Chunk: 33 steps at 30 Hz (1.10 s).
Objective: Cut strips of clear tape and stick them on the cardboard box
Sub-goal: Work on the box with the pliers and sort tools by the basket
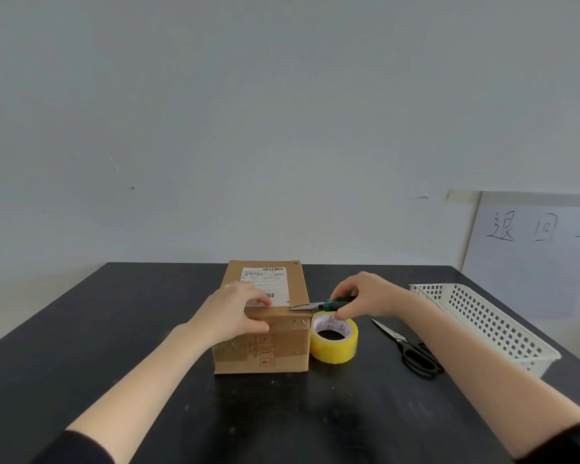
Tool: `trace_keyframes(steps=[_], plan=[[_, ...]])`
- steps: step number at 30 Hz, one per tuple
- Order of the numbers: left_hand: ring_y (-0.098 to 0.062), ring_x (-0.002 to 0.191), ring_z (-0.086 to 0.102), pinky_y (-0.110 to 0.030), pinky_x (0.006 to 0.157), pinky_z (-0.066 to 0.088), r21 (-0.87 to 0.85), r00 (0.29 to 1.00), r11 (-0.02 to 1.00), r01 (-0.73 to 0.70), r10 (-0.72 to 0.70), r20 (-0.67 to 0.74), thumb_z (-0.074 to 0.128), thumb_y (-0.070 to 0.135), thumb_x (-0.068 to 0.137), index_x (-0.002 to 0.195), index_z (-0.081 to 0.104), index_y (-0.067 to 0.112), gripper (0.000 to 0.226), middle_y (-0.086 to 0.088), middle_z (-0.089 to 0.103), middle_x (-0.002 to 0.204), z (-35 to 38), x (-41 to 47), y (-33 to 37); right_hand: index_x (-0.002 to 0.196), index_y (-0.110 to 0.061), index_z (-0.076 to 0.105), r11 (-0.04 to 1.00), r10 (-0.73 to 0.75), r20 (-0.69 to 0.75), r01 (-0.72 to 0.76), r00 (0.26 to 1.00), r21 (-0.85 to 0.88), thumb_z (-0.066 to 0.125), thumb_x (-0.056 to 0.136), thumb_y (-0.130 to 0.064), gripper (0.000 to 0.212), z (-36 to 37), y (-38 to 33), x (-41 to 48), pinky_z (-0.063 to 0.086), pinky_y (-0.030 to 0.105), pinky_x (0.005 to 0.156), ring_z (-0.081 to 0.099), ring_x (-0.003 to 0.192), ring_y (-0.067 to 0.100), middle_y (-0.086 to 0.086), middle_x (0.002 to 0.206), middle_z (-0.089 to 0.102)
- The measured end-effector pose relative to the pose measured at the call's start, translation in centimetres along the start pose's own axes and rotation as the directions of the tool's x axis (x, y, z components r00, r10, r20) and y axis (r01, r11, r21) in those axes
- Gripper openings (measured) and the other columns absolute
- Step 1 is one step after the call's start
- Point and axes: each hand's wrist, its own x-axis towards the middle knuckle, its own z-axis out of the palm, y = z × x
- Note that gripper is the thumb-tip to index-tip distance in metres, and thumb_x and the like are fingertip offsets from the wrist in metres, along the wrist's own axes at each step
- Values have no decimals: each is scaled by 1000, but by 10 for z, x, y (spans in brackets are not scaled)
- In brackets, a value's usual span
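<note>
Your left hand (235, 309) steadies the cardboard box (265, 349), mid-surface, gripping its near top edge. Your right hand (369, 294) holds a green-handled cutter (318, 305), probably slicing tape there. Next, press that strip flat.

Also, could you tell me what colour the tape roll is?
The tape roll is yellow, its inner core white; head view.

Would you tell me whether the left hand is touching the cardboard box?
Touching. The head view shows the left hand gripping the cardboard box at its near top edge, fingers on top, thumb on the front.
</note>
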Motion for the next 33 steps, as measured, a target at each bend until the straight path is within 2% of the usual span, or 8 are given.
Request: trace_keyframes(steps=[6, 8, 10, 15, 17, 20, 22, 33], plan=[[-6, 123, 46, -32, 100, 40, 17, 1000, 1000, -3, 3, 15, 73, 48, 77, 118, 64, 37, 43, 16, 56, 131, -2, 1, 0, 96, -20, 75, 995, -27, 12, 28, 1000, -101, 73, 75, -26, 22, -15, -12, 9, 36, 22, 58, 46, 63, 9, -2, 74, 59], [-6, 122, 46, -30, 99, 40, 19, 1000, 1000, -6, 5, 13, 72, 48, 78, 118, 64, 37, 43, 16, 56, 130, -2, 1, 0, 96, -20, 75, 996, -24, 6, 24, 1000, -86, 73, 75, -26, 22, -13, -11, 10, 37, 24, 60, 47, 66, 11, 7, 80, 64], [-6, 122, 46, -30, 98, 40, 19, 1000, 1000, -10, 9, 12, 73, 48, 77, 119, 64, 37, 44, 16, 56, 130, -2, 1, 0, 95, -20, 76, 998, -31, -9, 31, 999, -61, 73, 74, -27, 22, -11, -9, 11, 40, 27, 64, 49, 72, 13, 15, 94, 68], [-6, 122, 47, -31, 100, 40, 21, 1000, 1000, -7, 7, 13, 73, 48, 77, 119, 63, 37, 44, 16, 57, 129, -1, 2, -1, 96, -20, 77, 999, -37, -16, 37, 999, -16, 73, 75, -27, 23, -8, -6, 9, 43, 28, 69, 53, 77, 14, 14, 100, 69], [-6, 121, 48, -31, 99, 40, 14, 1000, 1000, -7, 7, 7, 73, 48, 77, 119, 64, 36, 44, 16, 58, 128, 0, 1, -2, 95, -20, 77, 1000, -27, -15, 27, 1000, 2, 73, 75, -27, 21, -6, -5, 7, 44, 27, 70, 54, 76, 12, 12, 95, 70], [-6, 119, 48, -28, 95, 40, 8, 1000, 1000, -6, 6, -1, 74, 49, 77, 118, 64, 36, 45, 17, 58, 127, 1, 1, -3, 91, -23, 77, 997, -6, -40, 9, 999, 82, 70, 78, -27, 15, 2, -8, 9, 45, 23, 68, 53, 68, 8, 6, 72, 64], [-5, 117, 49, -26, 93, 39, 8, 1000, 1000, -12, 12, -2, 73, 49, 77, 119, 64, 37, 45, 17, 58, 126, 1, 0, -2, 90, -24, 77, 993, -13, -37, 17, 999, 117, 70, 78, -27, 15, 7, -14, 14, 47, 24, 69, 52, 65, 7, 1, 65, 61], [-5, 118, 48, -27, 94, 40, 10, 1000, 1000, -24, 24, -7, 72, 48, 78, 122, 63, 36, 46, 16, 57, 129, 0, -2, -3, 94, -24, 76, 995, -31, -36, 35, 999, 92, 71, 78, -28, 17, 5, -18, 26, 50, 28, 72, 56, 69, 10, 15, 85, 71]])
